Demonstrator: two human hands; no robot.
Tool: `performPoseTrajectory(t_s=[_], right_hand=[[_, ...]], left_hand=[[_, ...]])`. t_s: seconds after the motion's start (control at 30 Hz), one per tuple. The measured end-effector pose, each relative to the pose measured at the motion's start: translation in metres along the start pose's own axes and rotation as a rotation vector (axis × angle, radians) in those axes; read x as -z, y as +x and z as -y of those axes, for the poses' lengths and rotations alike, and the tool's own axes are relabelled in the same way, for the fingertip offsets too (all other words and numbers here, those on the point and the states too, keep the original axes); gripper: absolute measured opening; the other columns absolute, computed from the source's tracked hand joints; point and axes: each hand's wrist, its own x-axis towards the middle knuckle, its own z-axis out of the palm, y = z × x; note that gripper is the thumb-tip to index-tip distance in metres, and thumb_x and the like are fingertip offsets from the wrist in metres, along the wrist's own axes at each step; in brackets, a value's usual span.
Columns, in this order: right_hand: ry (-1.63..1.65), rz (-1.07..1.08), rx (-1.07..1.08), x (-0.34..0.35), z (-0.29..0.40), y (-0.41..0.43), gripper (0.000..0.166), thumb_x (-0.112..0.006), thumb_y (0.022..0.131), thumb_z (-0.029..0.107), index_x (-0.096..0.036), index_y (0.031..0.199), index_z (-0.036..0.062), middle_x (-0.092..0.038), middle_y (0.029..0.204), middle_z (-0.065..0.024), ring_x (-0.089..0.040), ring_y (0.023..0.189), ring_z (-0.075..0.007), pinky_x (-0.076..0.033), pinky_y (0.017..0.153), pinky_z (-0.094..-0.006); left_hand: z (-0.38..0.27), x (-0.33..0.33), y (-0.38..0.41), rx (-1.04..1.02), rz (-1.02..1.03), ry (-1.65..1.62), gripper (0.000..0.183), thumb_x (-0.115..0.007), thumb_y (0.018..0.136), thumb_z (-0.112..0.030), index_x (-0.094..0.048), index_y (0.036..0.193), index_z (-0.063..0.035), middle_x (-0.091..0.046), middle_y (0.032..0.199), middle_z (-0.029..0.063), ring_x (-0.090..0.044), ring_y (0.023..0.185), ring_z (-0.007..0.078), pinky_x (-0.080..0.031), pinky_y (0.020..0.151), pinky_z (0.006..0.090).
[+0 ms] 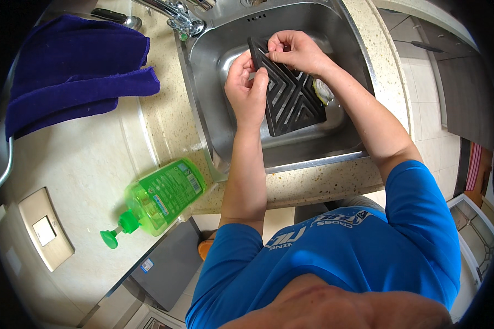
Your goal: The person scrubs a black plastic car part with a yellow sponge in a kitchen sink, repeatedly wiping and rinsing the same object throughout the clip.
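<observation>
A black slotted grate (293,90) with V-shaped slats is held tilted over the stainless steel sink (212,88). My left hand (247,82) grips its left edge, with the thumb on the near face and the fingers behind. At its upper edge, my right hand (298,51) has thumb and fingertips closed on the rim. The grate's back side is hidden. A white and yellow scrubbing sponge (323,92) lies in the basin, partly covered by the grate and my right forearm.
A chrome faucet (185,22) stands at the sink's far left corner. Left of the sink, a green pump bottle of dish soap (164,197) stands on the speckled counter (168,119). A purple cloth (78,74) hangs at upper left, near a black-handled utensil (109,15).
</observation>
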Motion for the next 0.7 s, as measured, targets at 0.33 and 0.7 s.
performPoseTrajectory(t_s=[0.33,0.7], right_hand=[[-0.055,0.025,-0.035,0.005,-0.011,0.0,0.016,-0.058,0.068,-0.004,-0.052,0.078,0.0067,-0.045,0.065,0.0065,-0.042,0.053,-0.0015,-0.035,0.045,-0.0173],[0.066,-0.041,0.084,-0.004,-0.007,0.001,0.014,-0.067,0.077,0.013,-0.057,0.079,0.0028,-0.054,0.067,0.0021,-0.051,0.056,-0.003,-0.045,0.047,-0.0164]], left_hand=[[0.001,0.003,0.002,0.075,0.046,-0.071,0.045,-0.051,0.073,0.007,-0.045,0.117,0.0062,-0.056,0.101,0.0093,-0.053,0.09,0.0122,-0.045,0.07,0.0214],[-0.003,-0.002,0.0,-0.006,0.031,-0.082,0.048,-0.048,0.075,0.007,-0.04,0.122,0.0097,-0.053,0.109,0.0136,-0.052,0.087,0.0128,-0.044,0.068,0.0224]])
